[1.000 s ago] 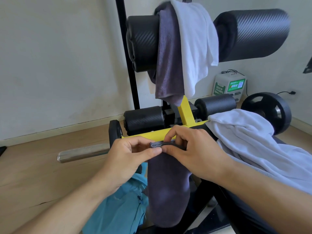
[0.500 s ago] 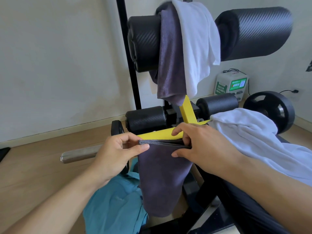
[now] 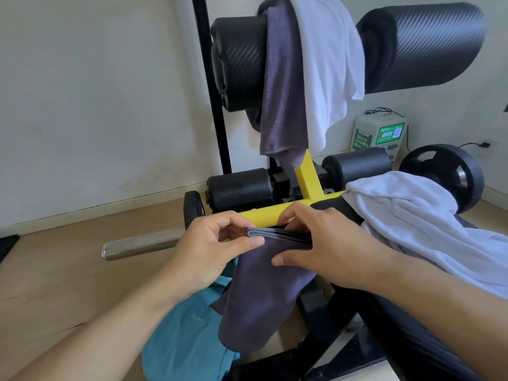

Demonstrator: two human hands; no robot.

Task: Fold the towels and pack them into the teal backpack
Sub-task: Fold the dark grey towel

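Hanging dk grey towel (image 3: 264, 295), top edge doubled, pinched btwn hands (image 3: 269, 243)

Bare forearms and hands — left hand (image 3: 211, 248), right hand (image 3: 327, 243) — no sleeves visible.

— What do we log for the room?
— We list a plain off-white wall (image 3: 96, 92), a pale skirting board (image 3: 110, 206) and a light wood floor (image 3: 55, 284), all in soft daylight.
— And the fittings?
— We enter a weight bench frame with yellow bars (image 3: 310, 180), black foam rollers (image 3: 428, 45), a steel bar (image 3: 137, 244), a black weight plate (image 3: 450, 174) and a white-and-green charging box (image 3: 380, 134) against the wall.
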